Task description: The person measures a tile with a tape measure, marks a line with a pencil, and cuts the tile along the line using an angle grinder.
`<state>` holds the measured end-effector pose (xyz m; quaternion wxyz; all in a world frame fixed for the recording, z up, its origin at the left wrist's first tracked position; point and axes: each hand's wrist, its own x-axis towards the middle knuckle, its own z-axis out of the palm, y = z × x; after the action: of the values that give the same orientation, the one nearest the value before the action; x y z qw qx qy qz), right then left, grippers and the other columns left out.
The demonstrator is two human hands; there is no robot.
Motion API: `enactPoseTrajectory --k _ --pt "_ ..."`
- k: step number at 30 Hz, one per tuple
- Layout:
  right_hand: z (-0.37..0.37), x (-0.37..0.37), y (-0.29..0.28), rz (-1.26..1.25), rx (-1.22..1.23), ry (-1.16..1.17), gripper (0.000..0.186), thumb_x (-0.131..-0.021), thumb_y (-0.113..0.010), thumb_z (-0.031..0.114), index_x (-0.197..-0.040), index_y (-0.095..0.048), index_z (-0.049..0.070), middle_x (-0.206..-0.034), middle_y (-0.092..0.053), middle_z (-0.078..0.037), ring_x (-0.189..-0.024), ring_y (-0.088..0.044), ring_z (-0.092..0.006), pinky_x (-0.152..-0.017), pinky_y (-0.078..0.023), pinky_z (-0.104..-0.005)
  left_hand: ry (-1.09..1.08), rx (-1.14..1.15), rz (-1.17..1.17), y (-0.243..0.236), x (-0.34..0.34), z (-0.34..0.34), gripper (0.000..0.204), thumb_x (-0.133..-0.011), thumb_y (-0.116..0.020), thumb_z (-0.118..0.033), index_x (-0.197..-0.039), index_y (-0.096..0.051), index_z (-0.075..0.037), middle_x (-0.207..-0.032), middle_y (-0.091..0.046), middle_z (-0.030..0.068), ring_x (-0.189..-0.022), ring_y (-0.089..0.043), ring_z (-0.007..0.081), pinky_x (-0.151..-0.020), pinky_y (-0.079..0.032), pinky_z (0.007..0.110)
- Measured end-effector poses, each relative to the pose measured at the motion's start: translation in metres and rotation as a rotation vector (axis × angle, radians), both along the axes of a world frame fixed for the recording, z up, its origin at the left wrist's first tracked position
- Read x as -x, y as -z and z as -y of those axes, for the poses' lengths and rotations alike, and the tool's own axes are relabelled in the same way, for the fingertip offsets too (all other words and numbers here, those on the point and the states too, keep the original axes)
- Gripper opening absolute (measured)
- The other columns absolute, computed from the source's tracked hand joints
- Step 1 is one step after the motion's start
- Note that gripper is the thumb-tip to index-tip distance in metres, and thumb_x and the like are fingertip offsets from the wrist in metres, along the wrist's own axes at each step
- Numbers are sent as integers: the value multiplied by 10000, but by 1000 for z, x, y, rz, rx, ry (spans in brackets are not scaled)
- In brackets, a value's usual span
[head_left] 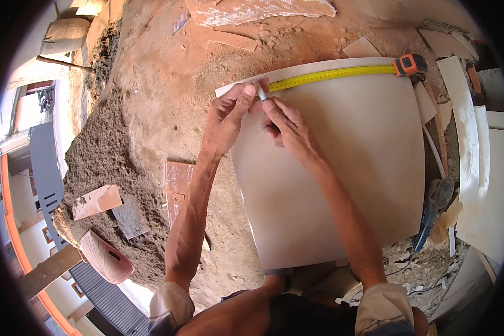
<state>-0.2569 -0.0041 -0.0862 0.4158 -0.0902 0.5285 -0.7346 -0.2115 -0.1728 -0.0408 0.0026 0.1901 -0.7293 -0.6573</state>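
The ground (168, 73) is bare reddish earth, dusty and uneven, with a mound of darker grey-brown sand or mortar (103, 162) along its left side. Broken tile pieces (97, 201) lie on that mound, and more offcuts and pale tile strips (465, 129) are stacked at the right edge. An angle grinder (434, 207) with a blue body lies just beside the right edge of the big tile, its cord trailing upward. At the far left the ground drops away to a lower level with an orange railing and a grey surface.

1 large cream tile (341, 179) lies flat on the earth in front of the person. A yellow tape measure (336, 74) is stretched along its far edge, with its orange case (410, 64) resting at the tile's far right corner.

Both forearms reach forward from the lower edge and meet at the tile's far left corner. The left hand (227, 117) has its fingers curled, the fingertips pressing down at the end of the tape on the tile's edge. The right hand (285, 126) pinches a small white marker (260, 92) between thumb and forefingers, its tip touching the tile right beside the tape. The 2 hands touch each other at the fingertips.
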Motion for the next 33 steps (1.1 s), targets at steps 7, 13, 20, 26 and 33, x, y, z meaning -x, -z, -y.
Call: enactPoseTrajectory --k 7,13,20,26,33 --pt "16 -15 9 -681 -314 255 335 -1187 -493 341 -1252 -656 55 -756 -639 -117 -617 -675 -258 -573 -518 -387 3 -284 -54 28 -3 11 255 -1088 -733 -276 -1179 -830 -58 -1089 -799 18 -1063 -672 119 -1005 -516 333" --pt "10 -13 -12 -1053 -750 161 195 -1141 -572 204 -1181 -624 20 -885 -708 -186 -764 -751 -374 -653 -590 -472 -141 -197 -56 24 2 -1 250 -1053 -782 -313 -1127 -852 -85 -1043 -807 20 -1081 -675 126 -1098 -469 364" --pt "-11 -26 -9 -1114 -745 185 200 -1101 -650 181 -1194 -699 11 -921 -657 -140 -875 -699 -291 -743 -566 -407 -235 -205 -27 19 14 8 338 -1021 -819 -359 -1129 -843 -39 -1067 -822 61 -1144 -684 146 -1158 -428 370" --pt "-27 0 -44 -309 -242 680 307 -1150 -629 305 -1126 -749 23 -802 -605 12 -778 -593 -72 -682 -451 -286 -225 -171 -23 19 15 7 386 -1014 -821 -404 -1154 -815 -44 -1078 -826 78 -1176 -683 155 -1197 -395 365" --pt "5 12 -12 -230 57 715 316 -1164 -594 309 -1207 -692 12 -893 -720 -40 -767 -610 -95 -747 -504 -272 -257 -235 -45 25 20 0 380 -1032 -804 -382 -1223 -773 -55 -1157 -811 62 -1190 -657 133 -1209 -367 362"
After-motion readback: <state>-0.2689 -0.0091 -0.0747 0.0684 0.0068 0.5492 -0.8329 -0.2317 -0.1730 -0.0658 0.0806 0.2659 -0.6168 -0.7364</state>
